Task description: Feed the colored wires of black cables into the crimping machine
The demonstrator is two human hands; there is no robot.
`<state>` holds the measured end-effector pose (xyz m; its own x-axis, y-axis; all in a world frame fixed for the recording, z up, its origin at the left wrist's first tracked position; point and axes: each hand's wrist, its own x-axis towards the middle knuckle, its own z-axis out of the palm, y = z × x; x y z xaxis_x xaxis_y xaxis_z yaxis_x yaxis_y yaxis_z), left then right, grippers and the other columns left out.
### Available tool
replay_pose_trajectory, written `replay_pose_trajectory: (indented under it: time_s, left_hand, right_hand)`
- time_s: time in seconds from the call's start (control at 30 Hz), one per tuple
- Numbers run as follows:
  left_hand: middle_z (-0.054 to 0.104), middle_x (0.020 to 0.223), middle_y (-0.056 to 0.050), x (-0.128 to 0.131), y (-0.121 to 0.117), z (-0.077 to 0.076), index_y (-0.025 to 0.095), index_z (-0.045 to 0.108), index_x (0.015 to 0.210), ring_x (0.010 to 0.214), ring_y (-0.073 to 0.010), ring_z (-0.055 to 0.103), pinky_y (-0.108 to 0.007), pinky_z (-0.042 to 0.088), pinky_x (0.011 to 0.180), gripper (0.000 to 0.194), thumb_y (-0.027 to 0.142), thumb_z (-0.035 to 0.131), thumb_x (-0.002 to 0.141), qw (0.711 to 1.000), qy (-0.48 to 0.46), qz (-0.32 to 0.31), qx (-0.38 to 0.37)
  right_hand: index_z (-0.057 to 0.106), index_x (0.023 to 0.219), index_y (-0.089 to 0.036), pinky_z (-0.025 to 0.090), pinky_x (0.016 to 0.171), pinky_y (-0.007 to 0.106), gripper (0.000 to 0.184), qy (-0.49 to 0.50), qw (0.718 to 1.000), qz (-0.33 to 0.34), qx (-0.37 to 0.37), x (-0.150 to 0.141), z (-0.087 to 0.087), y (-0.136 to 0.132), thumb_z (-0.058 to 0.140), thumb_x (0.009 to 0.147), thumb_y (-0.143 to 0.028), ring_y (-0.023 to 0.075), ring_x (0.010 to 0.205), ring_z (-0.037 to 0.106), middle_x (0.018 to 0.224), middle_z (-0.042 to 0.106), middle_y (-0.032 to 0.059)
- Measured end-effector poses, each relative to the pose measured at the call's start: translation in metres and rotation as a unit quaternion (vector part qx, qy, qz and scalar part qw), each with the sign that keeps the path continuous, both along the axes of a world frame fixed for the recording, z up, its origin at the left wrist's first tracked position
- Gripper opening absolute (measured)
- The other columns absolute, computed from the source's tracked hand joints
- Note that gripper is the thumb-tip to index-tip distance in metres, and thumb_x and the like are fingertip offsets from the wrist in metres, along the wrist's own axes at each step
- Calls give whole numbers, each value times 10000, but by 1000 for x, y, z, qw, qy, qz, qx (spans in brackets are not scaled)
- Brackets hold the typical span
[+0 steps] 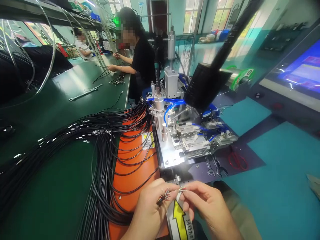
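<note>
My left hand (155, 203) is closed around a bunch of black cables whose stripped, coloured wire ends (165, 196) stick out between thumb and fingers. Its thumb and forefinger meet at the fine coloured wires of one cable end (182, 188). From the other side, my right hand (205, 203) pinches those same wires between thumb and forefinger. Both hands are above a white plate with a yellow arrow (179, 220), just in front of the metal machine (172, 156). Black cables (140, 185) run across an orange panel (132, 173) to the left.
A thick bundle of black cables (100, 160) lies over the green table (45, 193). Wrenches (216, 168) and red-handled scissors (237, 161) lie right of the machine. A black lamp-like head on an arm (208, 86) hangs above it. A co-worker (143, 53) sits at the table beyond.
</note>
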<state>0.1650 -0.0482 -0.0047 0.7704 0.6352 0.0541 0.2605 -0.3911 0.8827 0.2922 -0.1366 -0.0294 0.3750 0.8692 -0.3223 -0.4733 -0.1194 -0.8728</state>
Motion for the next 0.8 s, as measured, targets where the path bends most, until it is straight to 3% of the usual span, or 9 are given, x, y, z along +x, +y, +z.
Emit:
replay_pose_trajectory:
  time_s: [0.2, 0.5, 0.8]
  left_hand:
    - [606, 679, -19, 1, 0, 0, 202, 680, 837, 612, -119, 559, -181, 410, 548, 183, 265, 508, 838, 1000, 5, 2, 3]
    - [658, 688, -2, 2, -3, 6, 178, 654, 791, 635, -114, 592, -173, 432, 597, 210, 256, 472, 859, 999, -6, -3, -54]
    - [658, 676, 11, 3, -4, 8, 174, 649, 762, 618, -96, 586, -157, 431, 588, 187, 241, 497, 847, 999, -2, 4, -55]
  right_hand:
    - [683, 659, -142, 392, 357, 149, 212, -2, 1000, 5, -7, 0, 1, 1, 700, 679, -353, 70, 343, 487, 472, 605, 2]
    - [671, 664, -163, 432, 394, 174, 176, -73, 997, -4, 4, -2, 0, -2, 677, 702, -335, 97, 462, 508, 582, 549, -11]
    - [645, 631, -151, 416, 381, 170, 234, -58, 998, 0, -14, -3, -1, 1, 684, 683, -376, 84, 413, 473, 502, 521, -27]
